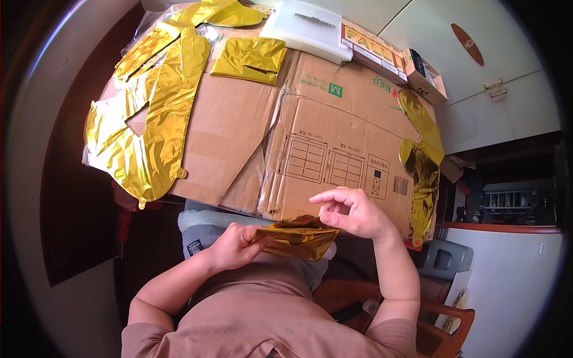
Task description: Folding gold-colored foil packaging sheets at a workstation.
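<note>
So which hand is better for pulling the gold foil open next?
Probably the right hand: it's loosely curled by the right end of the foil, near the upper edge, while the left hand is busy gripping the left end. I can't tell whether the right one touches it.

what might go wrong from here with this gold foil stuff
The folded gold foil might slip and drop, since it is held up off the cardboard and only the left hand clearly grips it. It looks thin and creased, so the right hand, close to its upper edge, could tear it by pulling hard. The gold foil shape on the right lies along the cardboard's edge, so a bump might slide it off.
</note>
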{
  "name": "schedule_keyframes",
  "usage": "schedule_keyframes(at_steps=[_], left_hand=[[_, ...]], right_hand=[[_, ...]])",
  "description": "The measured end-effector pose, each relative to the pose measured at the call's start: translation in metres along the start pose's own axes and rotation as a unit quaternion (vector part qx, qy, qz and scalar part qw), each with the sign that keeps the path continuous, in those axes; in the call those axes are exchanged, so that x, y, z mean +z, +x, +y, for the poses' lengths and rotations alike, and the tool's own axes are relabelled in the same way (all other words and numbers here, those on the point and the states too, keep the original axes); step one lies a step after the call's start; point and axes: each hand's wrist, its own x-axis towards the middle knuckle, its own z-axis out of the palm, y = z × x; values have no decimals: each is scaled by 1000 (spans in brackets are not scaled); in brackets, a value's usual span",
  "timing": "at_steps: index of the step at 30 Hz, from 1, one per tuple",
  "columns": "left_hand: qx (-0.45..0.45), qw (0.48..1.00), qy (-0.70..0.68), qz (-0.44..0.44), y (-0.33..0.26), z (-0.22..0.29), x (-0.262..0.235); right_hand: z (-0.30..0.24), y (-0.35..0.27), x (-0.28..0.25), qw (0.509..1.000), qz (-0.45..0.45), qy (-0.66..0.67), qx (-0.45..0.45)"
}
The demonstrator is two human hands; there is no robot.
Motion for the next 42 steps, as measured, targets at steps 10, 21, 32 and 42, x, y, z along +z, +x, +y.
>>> schedule_keyframes(at_steps=[10, 21, 32, 42], left_hand=[[12, 983, -176, -59, 3, 14, -28], [237, 887, 352, 182, 39, 105, -57], [358, 822, 423, 131, 62, 47, 8], [377, 834, 383, 125, 65, 33, -41]], right_hand=[[6, -23, 10, 967, -99, 230, 38], [42, -6, 82, 859, 349, 368, -72], [29, -24, 101, 830, 183, 517, -106], [39, -56, 52, 895, 322, -290, -104]])
